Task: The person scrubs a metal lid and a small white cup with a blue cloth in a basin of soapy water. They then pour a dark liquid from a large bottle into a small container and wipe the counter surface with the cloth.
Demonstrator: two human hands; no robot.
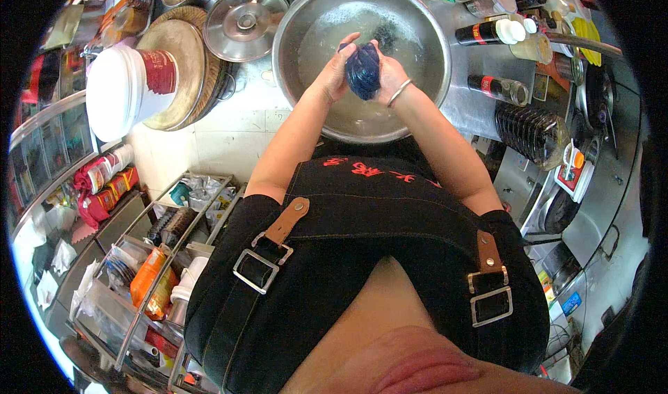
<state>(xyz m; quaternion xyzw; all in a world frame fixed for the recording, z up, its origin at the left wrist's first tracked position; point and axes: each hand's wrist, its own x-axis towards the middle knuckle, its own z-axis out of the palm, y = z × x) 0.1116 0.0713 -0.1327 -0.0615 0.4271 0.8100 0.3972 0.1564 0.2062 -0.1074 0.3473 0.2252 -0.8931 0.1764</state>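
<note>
Both my hands hold a bunched, glossy dark blue cloth (362,70) above a wide stainless steel basin (440,68). My left hand (338,69) grips it from the left side, thumb over the top. On the other side my right hand (391,73) presses against it, with a silver bangle (400,92) on the wrist. Cloudy water (321,44) fills the lower part of the basin, with white foam towards the far side. A dark patch (389,35) shows in the water behind the hands; what it is I cannot tell.
Left of the basin are a steel lid (224,21), a round wooden chopping board (175,55) and a white plastic bucket (112,94). Dark sauce bottles (477,33) and a ribbed plastic bottle (527,133) line the right-hand counter. A metal rack (156,271) holding packages stands at lower left.
</note>
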